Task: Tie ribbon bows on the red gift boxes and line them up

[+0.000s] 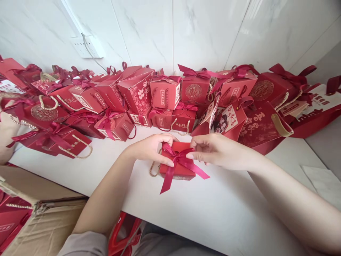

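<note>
A small red gift box sits on the white table in front of me. A dark red satin ribbon is tied in a bow across its top, its two tails hanging toward me. My left hand grips the bow's left side, thumb on the ribbon and fingers curled at the box's far edge. On the other side, my right hand pinches the bow's right loop between thumb and fingers. A gold cord handle sticks out at the box's left; parts of the bow are hidden by my fingers.
Along the tiled wall stand rows of red gift boxes with ribbons and cords. Red paper bags are at the right. An open cardboard carton with red boxes stands lower left. Part of another person's arm shows at the left edge.
</note>
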Motion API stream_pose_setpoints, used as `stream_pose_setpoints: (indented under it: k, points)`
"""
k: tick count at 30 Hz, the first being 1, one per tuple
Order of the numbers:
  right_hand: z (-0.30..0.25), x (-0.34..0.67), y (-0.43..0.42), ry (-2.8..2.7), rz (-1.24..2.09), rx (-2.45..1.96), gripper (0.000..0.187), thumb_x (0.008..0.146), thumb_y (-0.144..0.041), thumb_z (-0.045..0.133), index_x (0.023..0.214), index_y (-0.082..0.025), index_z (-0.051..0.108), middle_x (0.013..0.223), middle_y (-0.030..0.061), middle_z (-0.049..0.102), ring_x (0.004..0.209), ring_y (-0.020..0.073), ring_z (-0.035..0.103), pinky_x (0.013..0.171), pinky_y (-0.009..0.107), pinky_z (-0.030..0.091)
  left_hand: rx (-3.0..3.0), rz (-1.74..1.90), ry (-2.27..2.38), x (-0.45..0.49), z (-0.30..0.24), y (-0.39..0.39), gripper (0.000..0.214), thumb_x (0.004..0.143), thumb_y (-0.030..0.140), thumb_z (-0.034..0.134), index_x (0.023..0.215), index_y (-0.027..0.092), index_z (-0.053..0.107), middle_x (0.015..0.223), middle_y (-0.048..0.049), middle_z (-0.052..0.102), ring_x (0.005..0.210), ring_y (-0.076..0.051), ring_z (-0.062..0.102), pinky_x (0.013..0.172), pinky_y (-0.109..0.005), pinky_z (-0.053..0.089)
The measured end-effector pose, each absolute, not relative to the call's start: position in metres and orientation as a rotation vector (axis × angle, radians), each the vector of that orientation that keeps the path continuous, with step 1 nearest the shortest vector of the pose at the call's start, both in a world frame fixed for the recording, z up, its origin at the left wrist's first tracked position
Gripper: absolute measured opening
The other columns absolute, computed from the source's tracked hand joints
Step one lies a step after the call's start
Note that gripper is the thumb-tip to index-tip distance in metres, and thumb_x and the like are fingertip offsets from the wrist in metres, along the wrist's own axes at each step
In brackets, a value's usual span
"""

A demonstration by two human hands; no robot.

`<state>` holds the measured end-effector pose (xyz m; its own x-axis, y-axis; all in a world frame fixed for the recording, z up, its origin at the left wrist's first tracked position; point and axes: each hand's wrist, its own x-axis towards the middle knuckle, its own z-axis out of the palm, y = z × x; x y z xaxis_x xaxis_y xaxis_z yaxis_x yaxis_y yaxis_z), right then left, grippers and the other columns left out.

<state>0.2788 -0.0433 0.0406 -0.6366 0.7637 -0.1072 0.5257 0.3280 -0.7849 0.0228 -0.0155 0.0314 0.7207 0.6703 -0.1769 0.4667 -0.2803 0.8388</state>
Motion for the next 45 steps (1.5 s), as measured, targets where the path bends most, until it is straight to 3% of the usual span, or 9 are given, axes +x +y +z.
stream_pose_setpoints:
  k: [6, 11, 17, 24, 31, 35, 39, 41, 45]
  points:
    - [0.026, 0.274, -0.033, -2.231, 1.095, -1.130, 0.023, 0.094, -0.037, 0.055, 0.079, -0.021, 0.061, 0.077, -0.0003, 0.064, 0.069, 0.0153, 0.058, 0.065, 0.029, 0.042, 1.976, 0.223, 0.863, 0.023, 0.030, -0.015, 0.045, 0.064, 0.040, 0.083, 0.074, 0.020, 0.044, 0.110, -0.0030, 0.064, 0.113, -0.026, 0.058, 0.100, -0.040, 0.044]
    - [0.018, 0.271, -0.029, -2.198, 0.897, -1.074, 0.011, 0.087, -0.028, 0.064, 0.078, -0.021, 0.061, 0.103, 0.0040, 0.065, 0.090, 0.0184, 0.061, 0.079, 0.031, 0.046, 2.028, 0.251, 0.831, 0.022, 0.031, -0.013, 0.037, 0.067, 0.039, 0.082, 0.068, 0.018, 0.052, 0.126, -0.0053, 0.060, 0.119, -0.026, 0.056, 0.103, -0.040, 0.042]
    - [0.020, 0.271, -0.032, -2.193, 1.086, -1.125, 0.011, 0.091, -0.029, 0.059, 0.082, -0.022, 0.061, 0.083, -0.0013, 0.069, 0.074, 0.0163, 0.064, 0.072, 0.030, 0.047, 2.104, 0.251, 0.871, 0.016, 0.032, -0.012, 0.027, 0.067, 0.041, 0.084, 0.075, 0.020, 0.068, 0.128, -0.0046, 0.060, 0.121, -0.026, 0.056, 0.106, -0.039, 0.041]
    - [0.023, 0.271, -0.034, -2.204, 1.046, -1.142, 0.013, 0.090, -0.026, 0.059, 0.078, -0.022, 0.059, 0.079, -0.0020, 0.069, 0.075, 0.0158, 0.065, 0.073, 0.028, 0.046, 2.188, 0.231, 0.942, 0.016, 0.036, -0.015, 0.035, 0.066, 0.050, 0.083, 0.079, 0.022, 0.067, 0.122, -0.0026, 0.063, 0.114, -0.025, 0.059, 0.100, -0.037, 0.044]
    - [0.022, 0.273, -0.033, -2.228, 1.060, -1.156, 0.014, 0.090, -0.027, 0.058, 0.077, -0.022, 0.055, 0.080, -0.0021, 0.066, 0.070, 0.0147, 0.060, 0.067, 0.028, 0.043, 2.167, 0.243, 0.915, 0.016, 0.036, -0.015, 0.032, 0.073, 0.047, 0.078, 0.078, 0.020, 0.063, 0.119, -0.0036, 0.066, 0.112, -0.024, 0.061, 0.100, -0.036, 0.044]
    - [0.029, 0.276, -0.035, -2.206, 1.169, -1.099, 0.020, 0.095, -0.036, 0.055, 0.081, -0.022, 0.057, 0.080, -0.0006, 0.066, 0.071, 0.0156, 0.060, 0.064, 0.028, 0.043, 2.123, 0.386, 0.868, 0.015, 0.035, -0.015, 0.023, 0.086, 0.037, 0.066, 0.075, 0.018, 0.057, 0.126, -0.0060, 0.064, 0.120, -0.023, 0.059, 0.106, -0.038, 0.040]
    - [0.035, 0.276, -0.038, -2.199, 1.226, -1.092, 0.029, 0.095, -0.048, 0.054, 0.084, -0.021, 0.061, 0.081, 0.0001, 0.067, 0.068, 0.0154, 0.059, 0.061, 0.028, 0.042, 2.110, 0.422, 0.861, 0.018, 0.034, -0.016, 0.022, 0.086, 0.035, 0.067, 0.076, 0.018, 0.057, 0.127, -0.0066, 0.063, 0.124, -0.025, 0.056, 0.110, -0.042, 0.039]
    - [0.037, 0.276, -0.039, -2.213, 1.225, -1.080, 0.029, 0.093, -0.049, 0.058, 0.084, -0.021, 0.062, 0.084, 0.0001, 0.067, 0.070, 0.0155, 0.060, 0.062, 0.028, 0.043, 2.083, 0.398, 0.855, 0.020, 0.033, -0.017, 0.023, 0.081, 0.037, 0.073, 0.085, 0.019, 0.059, 0.128, -0.0073, 0.062, 0.125, -0.026, 0.055, 0.109, -0.044, 0.041]
    - [0.037, 0.277, -0.040, -2.226, 1.241, -1.067, 0.025, 0.091, -0.046, 0.062, 0.083, -0.022, 0.060, 0.084, -0.0005, 0.067, 0.073, 0.0166, 0.062, 0.066, 0.029, 0.045, 2.034, 0.302, 0.835, 0.024, 0.031, -0.019, 0.058, 0.069, 0.040, 0.083, 0.118, 0.025, 0.055, 0.132, -0.0083, 0.058, 0.127, -0.029, 0.054, 0.110, -0.046, 0.042]
